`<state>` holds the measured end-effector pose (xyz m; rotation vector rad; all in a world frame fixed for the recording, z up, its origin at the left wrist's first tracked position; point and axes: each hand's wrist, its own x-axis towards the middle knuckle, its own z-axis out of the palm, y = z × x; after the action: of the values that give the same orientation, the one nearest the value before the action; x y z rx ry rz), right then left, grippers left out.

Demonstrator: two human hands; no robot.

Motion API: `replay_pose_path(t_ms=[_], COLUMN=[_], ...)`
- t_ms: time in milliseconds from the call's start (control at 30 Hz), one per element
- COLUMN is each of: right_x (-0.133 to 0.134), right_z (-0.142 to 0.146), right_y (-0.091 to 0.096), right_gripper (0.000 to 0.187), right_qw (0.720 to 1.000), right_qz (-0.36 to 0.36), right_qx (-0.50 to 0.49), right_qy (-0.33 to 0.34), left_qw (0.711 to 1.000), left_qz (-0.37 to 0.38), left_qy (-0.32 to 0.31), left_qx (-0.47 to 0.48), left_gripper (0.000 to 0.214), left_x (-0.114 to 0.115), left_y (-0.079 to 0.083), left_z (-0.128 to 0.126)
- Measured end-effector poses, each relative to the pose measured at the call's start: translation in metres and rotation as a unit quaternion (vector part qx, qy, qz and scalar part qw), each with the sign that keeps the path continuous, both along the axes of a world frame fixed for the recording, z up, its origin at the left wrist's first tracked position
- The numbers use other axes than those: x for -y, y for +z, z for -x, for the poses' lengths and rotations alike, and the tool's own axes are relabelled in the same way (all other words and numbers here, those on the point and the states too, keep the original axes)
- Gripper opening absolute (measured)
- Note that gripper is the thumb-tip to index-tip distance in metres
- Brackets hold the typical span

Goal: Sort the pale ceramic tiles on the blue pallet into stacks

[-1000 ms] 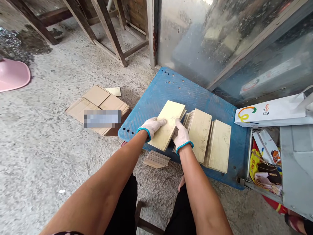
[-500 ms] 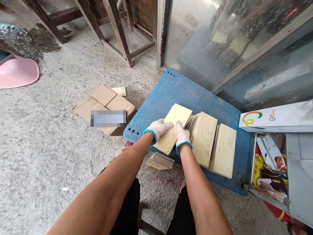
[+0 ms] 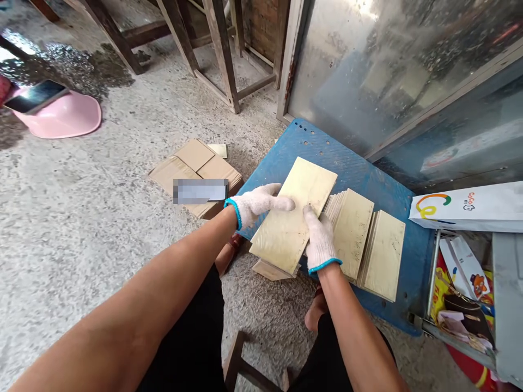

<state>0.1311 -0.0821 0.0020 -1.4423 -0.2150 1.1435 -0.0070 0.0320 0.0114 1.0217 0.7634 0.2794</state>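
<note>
Both of my hands wear white knit gloves with blue cuffs. My left hand [image 3: 257, 204] and my right hand [image 3: 319, 239] grip a stack of pale yellow thin boards [image 3: 292, 218] from either side, lifted and tilted above the blue plastic pallet [image 3: 286, 152]. To the right, two more stacks of the same boards [image 3: 368, 242] lie fanned on the pallet. A small pile of thin boards [image 3: 267, 269] lies on the concrete floor below the held stack.
A flattened cardboard box [image 3: 196, 171] lies on the concrete to the left. A pink basin [image 3: 61, 114] with a phone on it sits far left. Wooden trestle legs [image 3: 220, 60] stand behind. A glass cabinet [image 3: 388, 71] and a white paper bag [image 3: 469, 207] are at right.
The stack of boards has been lifted off the pallet and drawn toward me, and it now looks larger. The view has shifted to the left.
</note>
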Motion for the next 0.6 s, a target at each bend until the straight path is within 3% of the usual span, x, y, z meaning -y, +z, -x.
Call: replay_pose_path(t_ms=[100, 300, 467, 600], right_x=[0.022, 0.079, 0.125, 0.144], right_z=[0.002, -0.010, -0.026, -0.042], right_y=[0.013, 0.030, 0.033, 0.026], right_gripper=[0.049, 0.044, 0.047, 0.065], right_qw=[0.998, 0.971, 0.942, 0.921], right_qz=[0.005, 0.017, -0.014, -0.014], right_qx=[0.049, 0.185, 0.217, 0.153], right_qy=[0.046, 0.148, 0.256, 0.357], left_qw=[0.995, 0.987, 0.996, 0.998], left_qz=[0.060, 0.134, 0.062, 0.016], left_qy=[0.006, 0.044, 0.061, 0.053], left_qx=[0.079, 0.074, 0.027, -0.013], left_gripper=[0.085, 0.074, 0.068, 0.064], left_x=[0.010, 0.059, 0.119, 0.153], left_y=[0.010, 0.035, 0.058, 0.059], left_z=[0.000, -0.009, -0.001, 0.004])
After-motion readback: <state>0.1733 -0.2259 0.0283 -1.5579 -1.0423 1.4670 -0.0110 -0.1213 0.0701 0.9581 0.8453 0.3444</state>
